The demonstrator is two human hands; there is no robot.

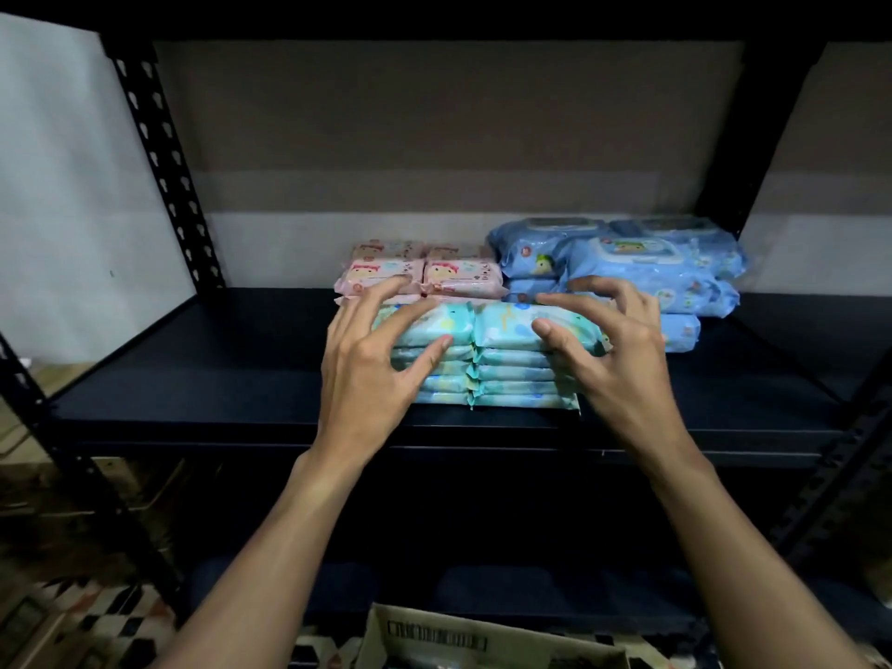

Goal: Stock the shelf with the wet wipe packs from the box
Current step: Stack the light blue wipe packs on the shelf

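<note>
Cardboard box (521, 639) half off the bottom edge, label (437, 637) print illegible.

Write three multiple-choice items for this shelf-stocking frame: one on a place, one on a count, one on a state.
1. Where are the pink packs relative to the green packs?
A behind them; B in front of them; C on top of them.
2. How many stacks, side by side, do the green packs form?
A one; B two; C four.
3. How are the left hand and right hand?
A clenched in fists; B hanging at the person's sides; C spread over the green stacks.

Answers:
1 A: the pink packs lie deeper on the shelf.
2 B: one seam runs down between two stacks.
3 C: the fingers are splayed, and the thumbs rest against the top green packs.
</note>
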